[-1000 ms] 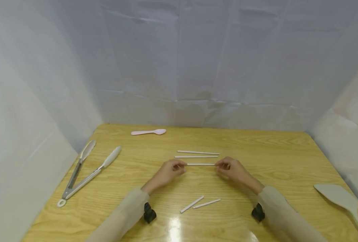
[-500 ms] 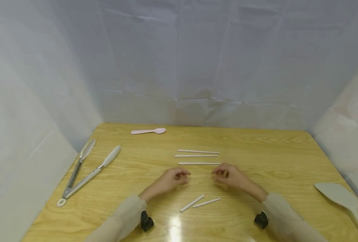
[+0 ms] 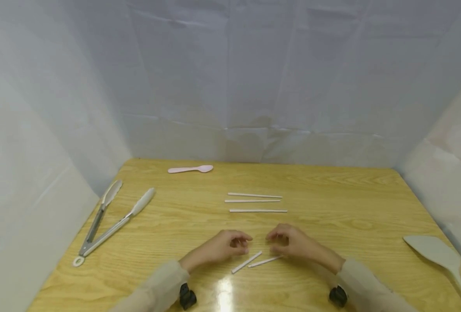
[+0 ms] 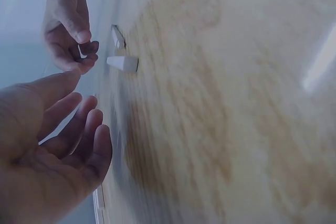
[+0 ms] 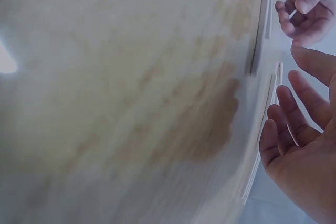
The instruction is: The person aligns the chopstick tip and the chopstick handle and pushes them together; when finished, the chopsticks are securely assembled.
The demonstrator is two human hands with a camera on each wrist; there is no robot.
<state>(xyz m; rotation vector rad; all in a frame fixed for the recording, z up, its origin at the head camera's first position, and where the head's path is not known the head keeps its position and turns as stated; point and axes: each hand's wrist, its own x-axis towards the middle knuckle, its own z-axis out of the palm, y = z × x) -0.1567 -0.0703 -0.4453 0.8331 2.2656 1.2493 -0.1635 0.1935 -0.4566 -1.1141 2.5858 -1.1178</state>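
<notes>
Both hands are empty, fingers loosely bent, over the near middle of the table in the head view. My left hand hovers left of two slanted white chopsticks, a left one and a right one. Above the right chopstick's far end is my right hand, hiding part of it. Beyond the hands, three more white chopsticks lie crosswise, roughly parallel: a back one, a middle one and a front one. The left wrist view shows a gap between thumb and fingers.
Metal tongs lie spread on the left of the wooden table. A pink spoon is at the back left. On the right lies a pale spatula. White sheets stand behind and at both sides.
Both hands held the front crosswise chopstick by its ends a second ago and then let it go on the table. They have moved back toward the near pair and closer together.
</notes>
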